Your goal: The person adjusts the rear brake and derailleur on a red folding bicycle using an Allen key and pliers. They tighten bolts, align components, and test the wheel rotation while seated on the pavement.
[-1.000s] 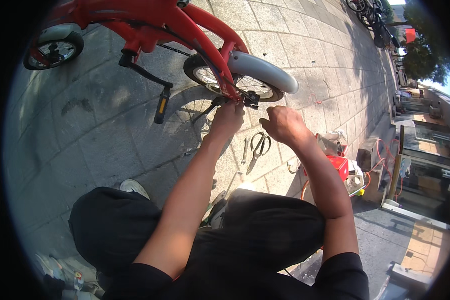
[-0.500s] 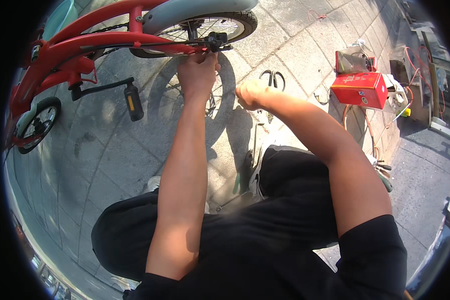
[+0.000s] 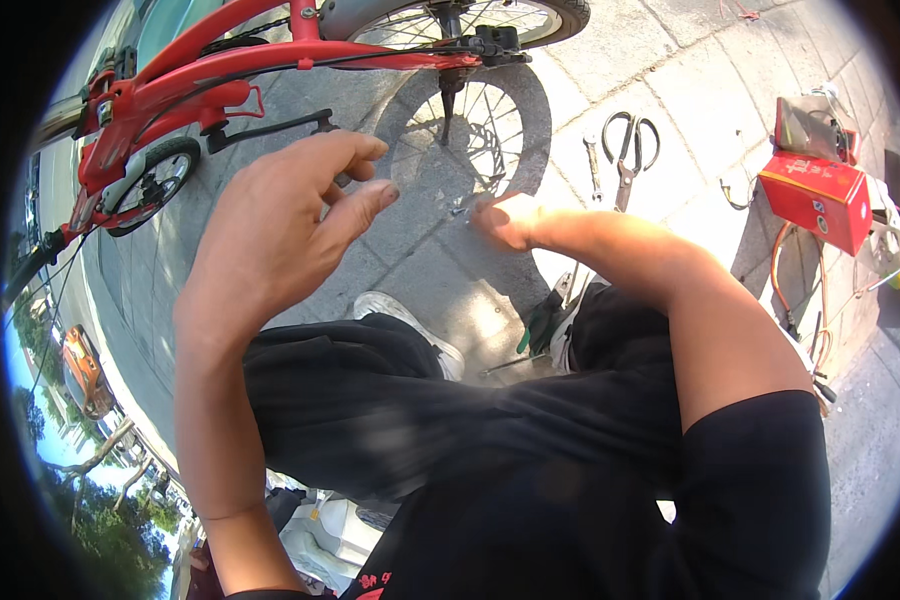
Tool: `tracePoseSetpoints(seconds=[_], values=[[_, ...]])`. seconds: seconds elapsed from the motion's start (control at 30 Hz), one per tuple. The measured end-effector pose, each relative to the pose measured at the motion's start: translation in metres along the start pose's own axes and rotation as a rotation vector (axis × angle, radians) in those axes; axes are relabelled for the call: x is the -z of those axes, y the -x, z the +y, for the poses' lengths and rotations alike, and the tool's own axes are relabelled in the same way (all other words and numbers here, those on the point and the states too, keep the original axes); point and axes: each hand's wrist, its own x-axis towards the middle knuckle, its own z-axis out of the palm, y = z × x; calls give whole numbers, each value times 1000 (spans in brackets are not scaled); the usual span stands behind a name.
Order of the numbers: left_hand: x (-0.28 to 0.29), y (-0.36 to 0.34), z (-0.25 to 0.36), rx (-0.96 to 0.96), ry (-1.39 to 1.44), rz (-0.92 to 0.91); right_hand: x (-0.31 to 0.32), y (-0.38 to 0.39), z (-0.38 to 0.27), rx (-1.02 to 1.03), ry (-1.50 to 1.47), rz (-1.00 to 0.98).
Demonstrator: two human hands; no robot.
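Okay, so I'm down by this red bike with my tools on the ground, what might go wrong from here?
The small shiny piece by your right hand might get knocked away and lost on the paving.

The scissors lie beside the wrench, blades toward you, so reaching there could mean a nick.

Neither your left hand nor your right is on the bike, so a bump might tip it.

Hard sunlight — paving (image 3: 702,150) glaring, shadows (image 3: 532,120) crisp — edges curved.
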Motion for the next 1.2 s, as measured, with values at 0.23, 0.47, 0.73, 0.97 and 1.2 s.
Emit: tracePoseSetpoints(seconds=[0.23,0.47,0.73,0.97,1.2], values=[[-5,48,-9,16,52,169,-23,0,-12,68,-23,62],[1,45,-19,-149,26,159,-24,-20,-24,-50,101,-35],[6,57,-28,-224,24,232,0,-13,-47,-16,33,-141],[14,69,-21,-184,52,218,1,-19,-54,-32,88,-245],[16,64,-17,-166,49,191,-18,-24,-46,-4,101,-165]])
